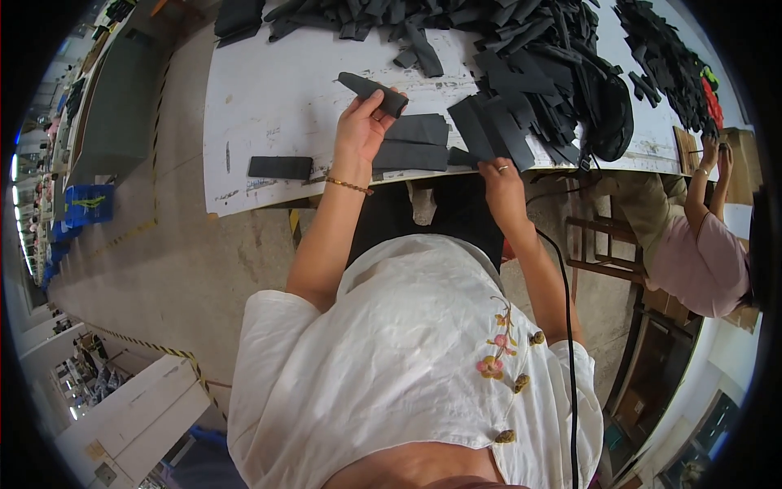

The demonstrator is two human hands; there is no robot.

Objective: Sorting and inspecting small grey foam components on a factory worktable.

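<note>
Two hands clamp flat black strips — left hand point(358, 122) one strip point(373, 92), right hand point(501, 181) a fanned bunch point(489, 130).

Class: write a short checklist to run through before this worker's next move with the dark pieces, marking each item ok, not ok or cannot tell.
1. Left hand grips a dark strip: ok.
2. Right hand touches the fanned dark pieces: ok.
3. Flat stack lies between the hands: ok.
4. White table has bare space by the single piece: ok.
5. Big pile is sorted: cannot tell.
</note>
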